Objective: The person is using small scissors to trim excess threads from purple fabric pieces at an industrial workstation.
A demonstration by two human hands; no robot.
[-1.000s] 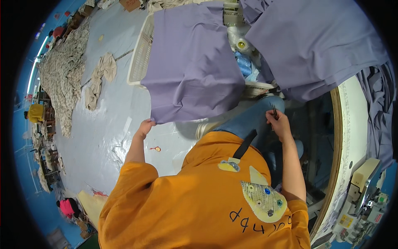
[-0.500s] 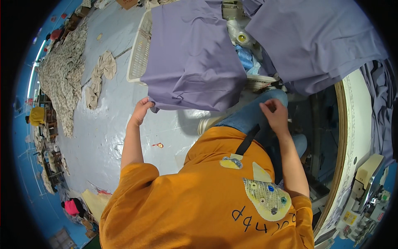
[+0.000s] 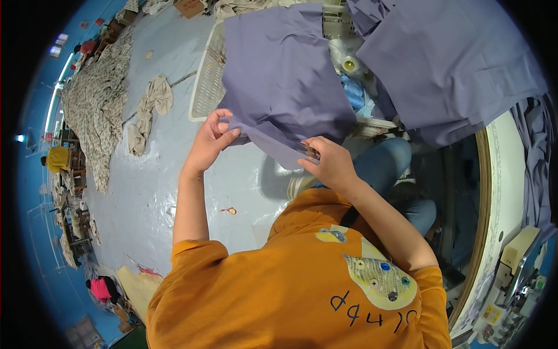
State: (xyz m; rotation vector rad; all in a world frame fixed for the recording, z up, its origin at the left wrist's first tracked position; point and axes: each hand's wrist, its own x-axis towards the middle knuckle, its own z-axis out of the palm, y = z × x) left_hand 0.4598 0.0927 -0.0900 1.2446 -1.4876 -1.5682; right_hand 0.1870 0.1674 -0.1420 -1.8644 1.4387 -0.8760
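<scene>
Purple cloth (image 3: 279,75) is pinched at its lower hem by the left hand (image 3: 212,142); right hand (image 3: 331,163) fingers are clenched on it at four o'clock; white basket (image 3: 206,87) is seen at nine o'clock.

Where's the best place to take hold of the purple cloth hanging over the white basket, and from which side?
Grip the purple cloth along its lower hem, coming from below. That edge hangs free off the white basket, and the left hand and right hand already pinch it there, apart from each other, which probably keeps it spread.
</scene>
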